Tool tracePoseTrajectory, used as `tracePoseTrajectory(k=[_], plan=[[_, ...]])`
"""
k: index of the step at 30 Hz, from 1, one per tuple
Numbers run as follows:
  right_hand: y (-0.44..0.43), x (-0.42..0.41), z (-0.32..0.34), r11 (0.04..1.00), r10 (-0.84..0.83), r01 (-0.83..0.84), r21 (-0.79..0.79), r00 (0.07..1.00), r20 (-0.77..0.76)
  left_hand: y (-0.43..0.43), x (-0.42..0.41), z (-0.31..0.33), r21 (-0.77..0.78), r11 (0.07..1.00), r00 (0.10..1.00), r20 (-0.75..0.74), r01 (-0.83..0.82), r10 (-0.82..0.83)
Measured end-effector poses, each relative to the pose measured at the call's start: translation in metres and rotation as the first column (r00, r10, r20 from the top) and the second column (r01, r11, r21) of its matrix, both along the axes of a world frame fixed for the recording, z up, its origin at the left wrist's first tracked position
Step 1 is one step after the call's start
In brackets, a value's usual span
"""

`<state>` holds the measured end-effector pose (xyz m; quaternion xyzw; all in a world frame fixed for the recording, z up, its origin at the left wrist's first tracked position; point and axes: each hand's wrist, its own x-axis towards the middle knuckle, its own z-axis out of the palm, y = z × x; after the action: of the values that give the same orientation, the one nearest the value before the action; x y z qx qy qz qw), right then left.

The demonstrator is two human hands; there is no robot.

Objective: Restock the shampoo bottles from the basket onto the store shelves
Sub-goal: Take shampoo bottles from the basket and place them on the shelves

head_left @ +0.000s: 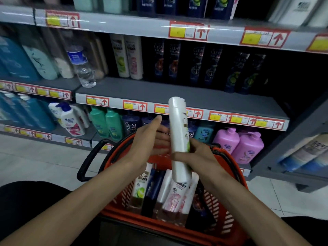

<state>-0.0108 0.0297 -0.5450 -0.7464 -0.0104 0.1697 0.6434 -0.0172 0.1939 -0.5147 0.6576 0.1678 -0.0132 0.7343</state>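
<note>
The restocking is judged to be in its middle stretch. One tall white plastic shampoo bottle with a green print (178, 135) is held upright above the orange plastic shopping basket (230, 219), lifted clear of it but not yet set on any shelf. It is gripped low on its body by the right hand (197, 154), whose fingers are curled round it. The left hand (150, 139) is held spread, fingers straight, just beside the bottle; whether it touches the bottle cannot be told.

Much is left: several bottles lie packed in the basket, among them a white bottle with a lime print (140, 189), a dark blue bottle (153, 189) and a white bottle with pink flowers (174, 197). On the grey metal middle shelf (159, 93), two matching white bottles (122, 57) are stood at the back, with bare shelf in front.

The held bottle is slim, flat-sided and smooth, with a flat cap end uppermost; its front label is turned away and blurred.
</note>
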Motion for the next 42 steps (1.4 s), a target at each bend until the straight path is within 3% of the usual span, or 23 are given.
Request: tracePoseTrajectory(k=[6,12,14,18,23,28,37,42], plan=[[0.006,0.0,-0.001,0.892,0.073,0.071,0.446,0.952,-0.299,0.007,-0.002,0.008,0.051,0.996,0.993,0.095,0.071,-0.075],[0.021,-0.002,0.008,0.847,0.129,0.026,0.531,0.959,-0.253,0.021,-0.012,0.016,0.208,0.974,0.977,0.167,0.094,-0.13],[0.034,-0.001,0.015,0.87,0.114,-0.004,0.493,0.975,-0.192,0.028,-0.016,0.018,0.254,0.96,0.968,0.186,0.116,-0.166],[0.057,0.0,0.027,0.985,0.057,-0.069,0.16,0.995,0.084,0.051,-0.019,0.022,0.282,0.952,0.964,0.193,0.122,-0.181],[0.1,0.011,0.043,0.999,0.011,-0.023,0.032,0.942,0.336,0.084,-0.007,0.028,0.324,0.946,0.962,0.256,0.003,-0.091],[0.143,0.039,0.05,0.999,0.001,0.016,-0.038,0.912,0.409,0.115,0.019,0.032,0.306,0.947,0.945,0.328,-0.101,-0.006],[0.21,0.107,0.034,0.952,0.081,0.082,-0.296,0.862,0.501,0.187,0.088,0.02,0.242,0.962,0.938,0.346,-0.13,0.04],[0.253,0.151,0.03,0.956,-0.024,0.176,-0.236,0.845,0.534,0.212,0.13,0.02,0.224,0.958,0.917,0.392,-0.178,0.079]])
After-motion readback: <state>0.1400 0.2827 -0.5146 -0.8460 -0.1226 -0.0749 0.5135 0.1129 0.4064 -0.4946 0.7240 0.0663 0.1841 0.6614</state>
